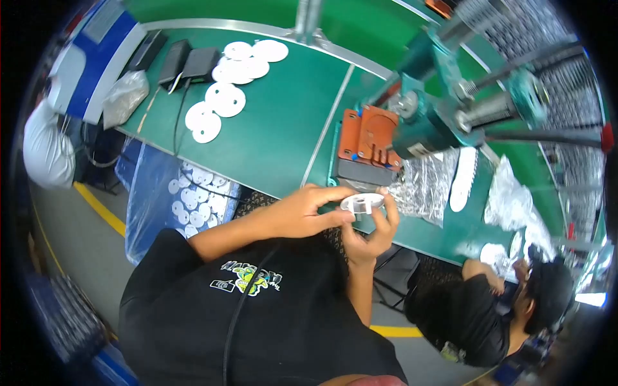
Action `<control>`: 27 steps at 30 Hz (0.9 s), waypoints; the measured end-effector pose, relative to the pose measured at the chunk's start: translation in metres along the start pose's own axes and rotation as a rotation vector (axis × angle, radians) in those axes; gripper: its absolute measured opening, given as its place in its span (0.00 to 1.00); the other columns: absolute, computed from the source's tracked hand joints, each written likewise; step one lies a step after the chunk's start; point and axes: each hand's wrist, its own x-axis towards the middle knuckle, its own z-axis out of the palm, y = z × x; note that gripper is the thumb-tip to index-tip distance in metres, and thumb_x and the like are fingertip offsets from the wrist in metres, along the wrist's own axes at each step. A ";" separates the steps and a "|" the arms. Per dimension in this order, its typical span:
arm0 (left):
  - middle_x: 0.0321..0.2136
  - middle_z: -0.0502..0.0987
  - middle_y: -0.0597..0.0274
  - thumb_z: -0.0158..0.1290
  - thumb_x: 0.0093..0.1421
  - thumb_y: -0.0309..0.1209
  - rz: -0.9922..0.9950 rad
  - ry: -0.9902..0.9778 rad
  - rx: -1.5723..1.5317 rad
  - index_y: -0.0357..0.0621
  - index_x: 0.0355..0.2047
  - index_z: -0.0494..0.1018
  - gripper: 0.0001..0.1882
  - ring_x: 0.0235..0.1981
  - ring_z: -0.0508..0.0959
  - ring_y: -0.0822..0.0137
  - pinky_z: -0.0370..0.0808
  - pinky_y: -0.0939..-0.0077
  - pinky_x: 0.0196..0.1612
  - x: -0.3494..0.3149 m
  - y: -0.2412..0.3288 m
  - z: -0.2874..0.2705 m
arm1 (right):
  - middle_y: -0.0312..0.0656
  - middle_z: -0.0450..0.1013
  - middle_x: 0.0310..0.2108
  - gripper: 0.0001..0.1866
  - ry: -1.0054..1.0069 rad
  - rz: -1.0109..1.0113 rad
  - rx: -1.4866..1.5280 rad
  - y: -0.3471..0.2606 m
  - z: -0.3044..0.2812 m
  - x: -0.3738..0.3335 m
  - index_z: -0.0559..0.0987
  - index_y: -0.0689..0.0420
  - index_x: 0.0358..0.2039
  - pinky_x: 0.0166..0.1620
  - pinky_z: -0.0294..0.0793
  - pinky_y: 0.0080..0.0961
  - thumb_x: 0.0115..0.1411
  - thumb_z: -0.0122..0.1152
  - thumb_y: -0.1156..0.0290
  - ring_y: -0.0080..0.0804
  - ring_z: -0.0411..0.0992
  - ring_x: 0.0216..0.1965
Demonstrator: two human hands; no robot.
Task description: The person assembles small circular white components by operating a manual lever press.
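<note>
In front of my chest, near the table's front edge, I hold a round white plastic part (351, 204) that looks like a shallow disc with an upright piece on it. My left hand (302, 211) pinches it from the left between thumb and fingers. From the right and below, the fingers of my right hand (373, 235) grip its other side. Just beyond my hands stands a green hand press (431, 119) with an orange fixture (374, 132) at its base. Next to the fixture lies a clear bag of small shiny pieces (421, 190).
Several white discs (225, 100) lie on the green table (277, 122) beside black boxes (199, 64). A blue-lined bin (148, 199) of white discs stands below left. Right of the press are a row of white parts (461, 183) and plastic bags (505, 196). A co-worker (476, 309) sits at right.
</note>
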 end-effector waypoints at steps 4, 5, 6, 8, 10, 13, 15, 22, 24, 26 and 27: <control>0.34 0.83 0.56 0.55 0.64 0.30 0.347 0.516 0.685 0.40 0.33 0.79 0.07 0.36 0.83 0.57 0.78 0.68 0.41 0.031 -0.007 -0.067 | 0.59 0.66 0.60 0.33 0.274 0.227 -0.181 0.040 -0.045 0.000 0.70 0.63 0.52 0.64 0.65 0.42 0.46 0.77 0.77 0.51 0.68 0.60; 0.33 0.83 0.56 0.54 0.66 0.30 0.201 0.660 0.724 0.40 0.35 0.79 0.08 0.35 0.82 0.58 0.77 0.69 0.40 0.042 -0.003 -0.089 | 0.58 0.66 0.61 0.32 0.350 0.402 -0.200 0.054 -0.061 0.003 0.70 0.65 0.54 0.65 0.62 0.39 0.49 0.74 0.79 0.49 0.67 0.61; 0.33 0.83 0.55 0.54 0.67 0.33 0.250 0.772 0.845 0.40 0.37 0.80 0.10 0.35 0.83 0.58 0.77 0.70 0.41 0.054 -0.011 -0.119 | 0.57 0.65 0.62 0.31 0.424 0.599 -0.133 0.066 -0.074 0.012 0.68 0.66 0.56 0.64 0.64 0.37 0.52 0.71 0.80 0.47 0.67 0.61; 0.48 0.78 0.51 0.56 0.64 0.34 0.144 0.604 1.290 0.41 0.48 0.76 0.15 0.51 0.77 0.52 0.72 0.64 0.54 0.066 -0.035 -0.182 | 0.52 0.72 0.57 0.24 0.378 0.734 -0.229 0.113 -0.108 0.006 0.75 0.66 0.50 0.59 0.69 0.34 0.53 0.72 0.75 0.41 0.72 0.56; 0.57 0.73 0.49 0.56 0.63 0.35 0.087 0.444 1.616 0.41 0.53 0.73 0.20 0.60 0.70 0.48 0.67 0.59 0.61 0.077 -0.066 -0.219 | 0.52 0.75 0.54 0.22 0.307 0.744 -0.388 0.146 -0.125 0.000 0.79 0.63 0.46 0.57 0.70 0.36 0.52 0.74 0.67 0.44 0.74 0.54; 0.55 0.74 0.49 0.55 0.63 0.35 0.048 0.417 1.696 0.41 0.53 0.73 0.20 0.58 0.70 0.47 0.66 0.58 0.61 0.090 -0.098 -0.237 | 0.52 0.75 0.54 0.24 0.282 0.747 -0.418 0.172 -0.129 0.000 0.80 0.62 0.46 0.58 0.69 0.38 0.51 0.75 0.64 0.48 0.73 0.54; 0.50 0.76 0.50 0.55 0.63 0.34 0.044 0.430 1.551 0.41 0.52 0.74 0.18 0.53 0.73 0.47 0.68 0.57 0.58 0.093 -0.096 -0.235 | 0.52 0.75 0.53 0.25 0.231 0.754 -0.455 0.171 -0.127 0.004 0.80 0.62 0.46 0.58 0.69 0.40 0.51 0.75 0.63 0.49 0.73 0.54; 0.45 0.80 0.57 0.55 0.64 0.35 -0.014 0.497 1.524 0.44 0.46 0.78 0.13 0.47 0.77 0.53 0.66 0.55 0.60 0.090 -0.073 -0.222 | 0.52 0.75 0.53 0.25 0.191 0.745 -0.521 0.171 -0.119 0.011 0.79 0.61 0.46 0.57 0.69 0.41 0.50 0.75 0.62 0.51 0.72 0.54; 0.42 0.82 0.62 0.55 0.64 0.38 0.136 0.579 1.523 0.46 0.43 0.80 0.12 0.45 0.80 0.58 0.60 0.52 0.66 0.092 -0.067 -0.216 | 0.53 0.74 0.54 0.25 0.166 0.746 -0.507 0.170 -0.121 0.014 0.79 0.62 0.45 0.58 0.68 0.40 0.50 0.76 0.61 0.51 0.72 0.55; 0.41 0.82 0.62 0.55 0.64 0.38 0.221 0.609 1.450 0.46 0.42 0.80 0.12 0.45 0.80 0.59 0.60 0.52 0.66 0.091 -0.062 -0.209 | 0.53 0.74 0.54 0.25 0.170 0.751 -0.472 0.169 -0.122 0.015 0.79 0.62 0.45 0.58 0.68 0.40 0.50 0.76 0.62 0.51 0.71 0.55; 0.41 0.83 0.62 0.56 0.64 0.38 0.313 0.642 1.371 0.45 0.41 0.80 0.12 0.44 0.80 0.60 0.59 0.52 0.66 0.091 -0.059 -0.204 | 0.53 0.74 0.54 0.25 0.180 0.750 -0.441 0.168 -0.122 0.014 0.79 0.62 0.45 0.58 0.68 0.40 0.50 0.76 0.62 0.51 0.71 0.56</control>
